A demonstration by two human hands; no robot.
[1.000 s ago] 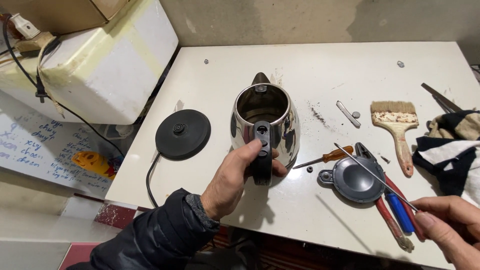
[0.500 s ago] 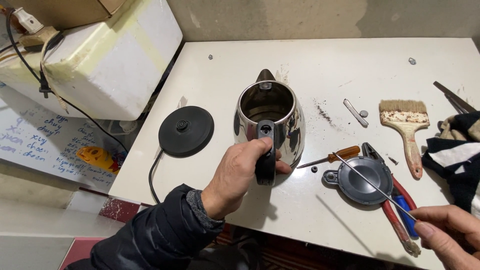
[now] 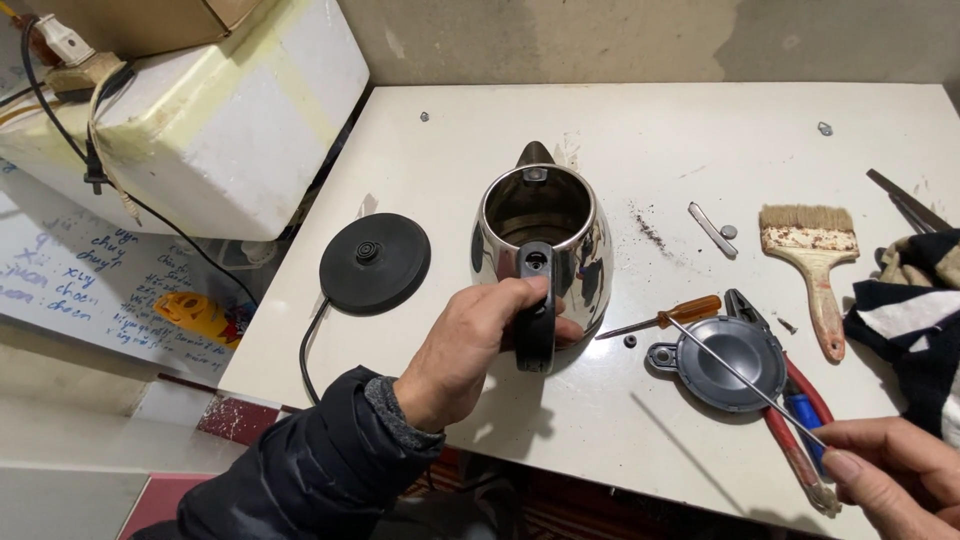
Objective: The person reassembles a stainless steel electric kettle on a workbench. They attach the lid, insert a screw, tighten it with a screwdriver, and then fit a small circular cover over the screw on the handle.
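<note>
**A:** How far along was it? From my feed the left hand [image 3: 478, 335] was clamped round the black handle of the steel kettle [image 3: 542, 252], mid-table, lid already off.

**B:** Yep, the grey lid [image 3: 728, 362] lay right of the kettle, base [image 3: 375, 262] left of it. Right hand [image 3: 890, 472] pinched a thin rod [image 3: 745, 378]. Reassembly was left. Versus earlier, the view only crept closer.
</note>
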